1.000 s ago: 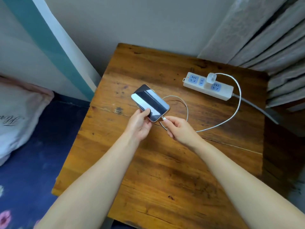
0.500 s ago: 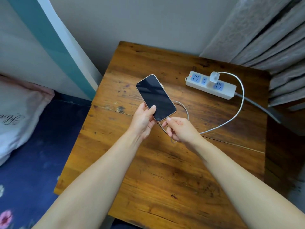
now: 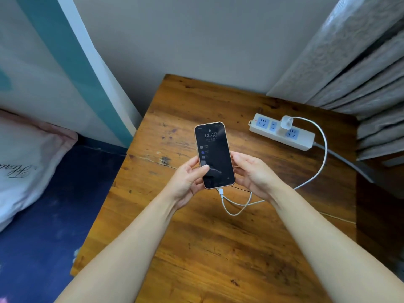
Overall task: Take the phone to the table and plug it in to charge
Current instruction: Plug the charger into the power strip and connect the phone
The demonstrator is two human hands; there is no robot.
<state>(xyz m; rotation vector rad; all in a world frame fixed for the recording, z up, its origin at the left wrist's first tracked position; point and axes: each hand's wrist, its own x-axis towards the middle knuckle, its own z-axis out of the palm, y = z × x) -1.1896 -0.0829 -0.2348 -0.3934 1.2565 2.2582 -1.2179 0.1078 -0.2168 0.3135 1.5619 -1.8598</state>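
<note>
Lying along the back right of the wooden bench [image 3: 218, 248], a white power strip [image 3: 282, 134] carries a white charger block [image 3: 286, 122] in one socket, and its grey lead runs off to the right under the grey curtain [image 3: 360, 68]. A white cable [image 3: 321, 154] arcs from the block, loops on the wood below the hands and ends in a plug seated in the bottom edge of the phone [image 3: 214, 155]. A pink pillow [image 3: 26, 158] lies on dark blue bedding at the left. Both forearms reach in from the near edge. The phone is held above the bench, screen lit and showing 14:48. The left hand [image 3: 188, 180] grips its lower left edge, thumb on the glass; the right hand [image 3: 253, 173] cups the lower right edge, fingers curled behind.
</note>
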